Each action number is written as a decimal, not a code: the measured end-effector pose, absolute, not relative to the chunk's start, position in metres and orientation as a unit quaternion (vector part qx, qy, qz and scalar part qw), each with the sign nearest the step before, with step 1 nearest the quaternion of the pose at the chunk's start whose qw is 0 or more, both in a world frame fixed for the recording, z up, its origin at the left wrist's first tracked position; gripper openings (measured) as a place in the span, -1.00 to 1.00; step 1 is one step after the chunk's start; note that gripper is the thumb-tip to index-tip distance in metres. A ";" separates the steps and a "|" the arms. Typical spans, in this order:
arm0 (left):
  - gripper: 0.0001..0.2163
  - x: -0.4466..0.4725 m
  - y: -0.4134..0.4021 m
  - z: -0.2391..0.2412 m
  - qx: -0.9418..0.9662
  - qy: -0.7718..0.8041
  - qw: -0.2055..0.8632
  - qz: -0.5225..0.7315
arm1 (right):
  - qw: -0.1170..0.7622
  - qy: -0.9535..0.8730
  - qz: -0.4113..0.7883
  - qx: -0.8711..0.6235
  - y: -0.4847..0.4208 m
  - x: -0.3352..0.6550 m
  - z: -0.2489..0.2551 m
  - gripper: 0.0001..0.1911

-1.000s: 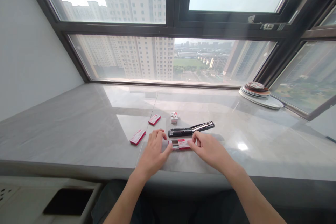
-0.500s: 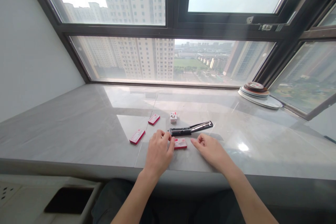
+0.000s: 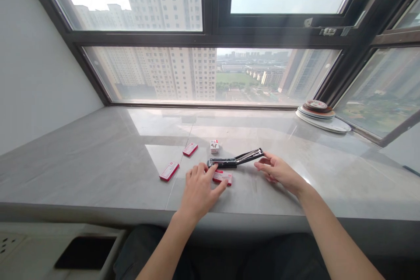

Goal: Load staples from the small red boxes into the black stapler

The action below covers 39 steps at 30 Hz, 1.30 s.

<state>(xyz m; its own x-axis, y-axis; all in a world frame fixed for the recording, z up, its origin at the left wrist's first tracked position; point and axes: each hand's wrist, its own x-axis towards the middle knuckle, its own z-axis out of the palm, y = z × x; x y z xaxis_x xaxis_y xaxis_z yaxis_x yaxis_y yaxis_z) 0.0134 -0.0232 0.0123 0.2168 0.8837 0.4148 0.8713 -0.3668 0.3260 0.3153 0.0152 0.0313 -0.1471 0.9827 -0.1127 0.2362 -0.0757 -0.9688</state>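
Observation:
A black stapler point(image 3: 223, 163) lies unfolded on the grey stone sill, its upper arm swung out and raised to the right. My left hand point(image 3: 200, 190) has its fingers apart; the index fingertip rests at the stapler's left end and the thumb reaches over a red-and-white staple box point(image 3: 222, 177). At the raised tip on the right, my right hand point(image 3: 278, 173) is open, forefinger at the tip and thumb apart below it. Behind the stapler stands a small white box point(image 3: 214, 146). Two more red-and-white boxes, a nearer one point(image 3: 169, 171) and a farther one point(image 3: 190, 149), lie to the left.
A stack of plates point(image 3: 320, 116) sits at the sill's right back corner by the window. The sill's front edge point(image 3: 262, 215) runs just before my legs. Below left is a pale cabinet top point(image 3: 39, 245) with a dark rectangular recess.
My right hand has moved right and up to the stapler's raised tip, its fingers opening. My left thumb and fingers have spread, with the index finger now on the stapler's left end.

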 end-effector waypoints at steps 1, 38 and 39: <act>-0.53 0.014 -0.023 0.012 0.781 0.563 0.010 0.271 | 0.380 -0.580 0.500 -0.518 0.022 0.311 0.034 -0.31; -0.74 -0.068 -0.018 0.022 0.713 0.646 -0.088 0.259 | 0.364 -0.709 0.267 -0.541 0.041 0.230 0.016 -0.66; -0.72 -0.082 -0.015 0.020 0.707 0.653 -0.087 0.257 | 0.376 -0.701 0.271 -0.543 0.037 0.230 0.014 -0.66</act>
<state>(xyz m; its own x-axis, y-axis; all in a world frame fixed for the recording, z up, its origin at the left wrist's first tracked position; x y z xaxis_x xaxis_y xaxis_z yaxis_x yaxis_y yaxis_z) -0.0816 -0.0148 0.0198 0.0152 0.8791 0.4763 0.9681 -0.1321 0.2129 0.2296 0.0372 0.0138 -0.1291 0.9640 0.2326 0.5571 0.2646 -0.7872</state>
